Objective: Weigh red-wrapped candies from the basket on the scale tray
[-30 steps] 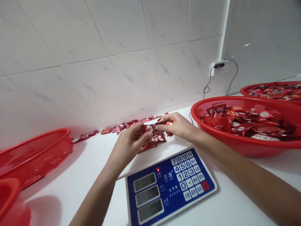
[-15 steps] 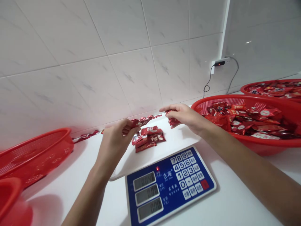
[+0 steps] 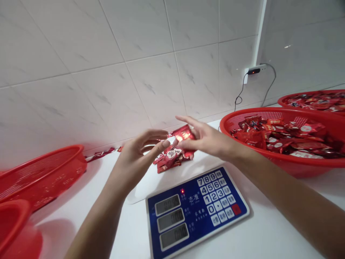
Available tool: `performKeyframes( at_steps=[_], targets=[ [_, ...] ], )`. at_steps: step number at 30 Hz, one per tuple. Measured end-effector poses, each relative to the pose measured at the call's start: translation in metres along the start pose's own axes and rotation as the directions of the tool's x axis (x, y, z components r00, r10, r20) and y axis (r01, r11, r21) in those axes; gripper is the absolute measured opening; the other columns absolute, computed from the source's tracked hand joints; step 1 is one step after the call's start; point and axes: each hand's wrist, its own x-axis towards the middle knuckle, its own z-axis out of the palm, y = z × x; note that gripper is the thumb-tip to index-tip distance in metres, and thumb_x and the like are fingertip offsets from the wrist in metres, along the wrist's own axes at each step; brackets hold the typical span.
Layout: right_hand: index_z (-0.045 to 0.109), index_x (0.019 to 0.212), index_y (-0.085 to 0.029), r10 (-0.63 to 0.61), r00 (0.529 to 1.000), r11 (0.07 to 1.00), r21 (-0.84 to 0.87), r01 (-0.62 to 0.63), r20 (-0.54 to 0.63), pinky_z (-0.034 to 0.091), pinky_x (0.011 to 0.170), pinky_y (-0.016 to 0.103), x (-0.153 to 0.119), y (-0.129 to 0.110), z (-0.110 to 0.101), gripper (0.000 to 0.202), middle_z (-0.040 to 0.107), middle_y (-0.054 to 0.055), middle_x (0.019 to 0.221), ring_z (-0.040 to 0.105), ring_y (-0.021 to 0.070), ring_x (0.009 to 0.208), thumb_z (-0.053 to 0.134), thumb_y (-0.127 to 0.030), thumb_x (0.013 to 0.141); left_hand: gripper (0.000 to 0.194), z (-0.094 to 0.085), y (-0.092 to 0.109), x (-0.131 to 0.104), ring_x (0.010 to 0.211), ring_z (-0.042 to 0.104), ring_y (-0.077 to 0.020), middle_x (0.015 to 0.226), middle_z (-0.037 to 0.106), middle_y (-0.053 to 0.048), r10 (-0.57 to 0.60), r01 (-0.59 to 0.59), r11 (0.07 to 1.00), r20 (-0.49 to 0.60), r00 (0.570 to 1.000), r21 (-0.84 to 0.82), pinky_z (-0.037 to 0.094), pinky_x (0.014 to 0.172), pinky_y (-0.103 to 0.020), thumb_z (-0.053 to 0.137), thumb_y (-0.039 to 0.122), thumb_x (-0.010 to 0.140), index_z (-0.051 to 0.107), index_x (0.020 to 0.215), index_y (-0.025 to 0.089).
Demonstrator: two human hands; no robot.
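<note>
Several small red packets (image 3: 169, 160) lie in a pile on the white pan (image 3: 142, 183) of a blue digital scale (image 3: 192, 212). Over the left side of the pile, my left hand (image 3: 145, 147) is open, thumb and fingers apart with nothing between them. My right hand (image 3: 206, 138) is closed on red packets (image 3: 184, 133), held above the pile's right side with the index finger stretched out. How many packets it holds I cannot tell. The scale's top display is lit, but its digits are blurred.
On the right stands a red basket (image 3: 272, 154) full of red packets, with another filled red basket (image 3: 318, 90) behind it. Red baskets (image 3: 75, 162) also stand at the left. A tiled wall (image 3: 151, 82) rises behind, carrying a power socket (image 3: 254, 70) with cables.
My left hand has let go of its packet, which now lies on the pile. My right hand has moved left over the scale pan with its packets.
</note>
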Motion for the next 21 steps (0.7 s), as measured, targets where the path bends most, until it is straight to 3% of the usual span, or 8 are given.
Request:
performKeyframes(
  at_steps=[3, 5, 6, 8, 11, 13, 16, 21],
  targets=[
    [-0.003, 0.161, -0.02, 0.03, 0.986, 0.997, -0.07, -0.019, 0.165, 0.052, 0.06, 0.022, -0.006, 0.002, 0.011, 0.111, 0.068, -0.002, 0.083, 0.063, 0.0104, 0.065, 0.073, -0.014, 0.081, 0.033, 0.004, 0.0, 0.001, 0.09, 0.068, -0.0208, 0.096, 0.071, -0.006, -0.01, 0.019, 0.994, 0.088, 0.996, -0.108, 0.054, 0.077, -0.03, 0.072, 0.049, 0.082, 0.069, 0.097, 0.02],
    [-0.007, 0.161, -0.019, 0.051, 0.984, 0.992, -0.126, -0.029, 0.172, 0.051, 0.057, 0.023, -0.006, 0.005, 0.012, 0.116, 0.07, -0.002, 0.08, 0.063, 0.0121, 0.063, 0.075, -0.015, 0.079, 0.03, 0.006, -0.002, 0.002, 0.08, 0.067, -0.0185, 0.084, 0.067, -0.003, -0.021, 0.038, 0.989, 0.12, 0.992, -0.144, 0.053, 0.069, -0.028, 0.079, 0.043, 0.076, 0.065, 0.085, 0.018],
    [-0.001, 0.161, -0.018, 0.055, 0.987, 0.989, -0.141, -0.033, 0.154, 0.052, 0.058, 0.024, -0.004, 0.006, 0.01, 0.115, 0.071, 0.0, 0.082, 0.064, 0.013, 0.065, 0.077, -0.016, 0.077, 0.03, 0.007, -0.004, 0.002, 0.077, 0.066, -0.017, 0.081, 0.065, -0.001, -0.03, 0.051, 0.984, 0.122, 0.992, -0.169, 0.052, 0.066, -0.026, 0.081, 0.041, 0.074, 0.062, 0.081, 0.018],
    [0.029, 0.155, -0.014, 0.068, 0.993, 0.99, -0.128, -0.055, 0.093, 0.054, 0.066, 0.024, 0.0, 0.009, 0.004, 0.095, 0.074, 0.004, 0.089, 0.068, 0.0143, 0.074, 0.079, -0.017, 0.075, 0.032, 0.008, -0.008, 0.003, 0.073, 0.064, -0.0143, 0.079, 0.063, 0.001, -0.063, 0.084, 0.966, 0.092, 0.994, -0.244, 0.05, 0.064, -0.023, 0.081, 0.039, 0.075, 0.057, 0.081, 0.019],
    [0.067, 0.115, -0.011, 0.091, 0.996, 0.995, -0.037, -0.09, 0.005, 0.055, 0.076, 0.024, 0.008, 0.012, -0.008, 0.04, 0.075, 0.009, 0.098, 0.07, 0.0146, 0.085, 0.077, -0.013, 0.076, 0.04, 0.009, -0.013, 0.003, 0.075, 0.065, -0.0148, 0.079, 0.064, 0.002, -0.13, 0.137, 0.947, 0.043, 0.991, -0.29, 0.05, 0.067, -0.025, 0.083, 0.036, 0.073, 0.058, 0.1, 0.022],
    [0.071, 0.097, -0.012, 0.088, 0.996, 0.996, -0.007, -0.088, -0.007, 0.055, 0.077, 0.024, 0.011, 0.012, -0.011, 0.021, 0.076, 0.007, 0.093, 0.07, 0.0132, 0.082, 0.074, -0.007, 0.077, 0.043, 0.008, -0.014, 0.004, 0.079, 0.066, -0.0183, 0.079, 0.067, 0.0, -0.158, 0.184, 0.954, 0.122, 0.98, -0.236, 0.051, 0.07, -0.028, 0.082, 0.038, 0.073, 0.061, 0.106, 0.021],
    [0.072, 0.09, -0.013, 0.085, 0.996, 0.995, -0.043, -0.084, 0.01, 0.054, 0.074, 0.024, 0.01, 0.012, -0.009, 0.019, 0.075, 0.004, 0.083, 0.069, 0.0114, 0.076, 0.069, 0.0, 0.077, 0.027, 0.006, -0.013, 0.006, 0.082, 0.068, -0.0225, 0.083, 0.072, -0.005, -0.131, 0.164, 0.982, 0.279, 0.951, -0.096, 0.051, 0.072, -0.032, 0.074, 0.043, 0.079, 0.069, 0.088, 0.018],
    [0.073, 0.092, -0.013, 0.075, 0.997, 0.988, -0.137, -0.071, 0.024, 0.052, 0.068, 0.023, 0.008, 0.012, -0.005, 0.02, 0.074, 0.003, 0.08, 0.068, 0.0118, 0.073, 0.069, -0.002, 0.076, 0.025, 0.005, -0.01, 0.008, 0.077, 0.067, -0.0242, 0.08, 0.073, -0.006, -0.06, 0.048, 0.998, 0.247, 0.967, 0.05, 0.051, 0.069, -0.034, 0.07, 0.043, 0.078, 0.071, 0.078, 0.018]
  ],
)
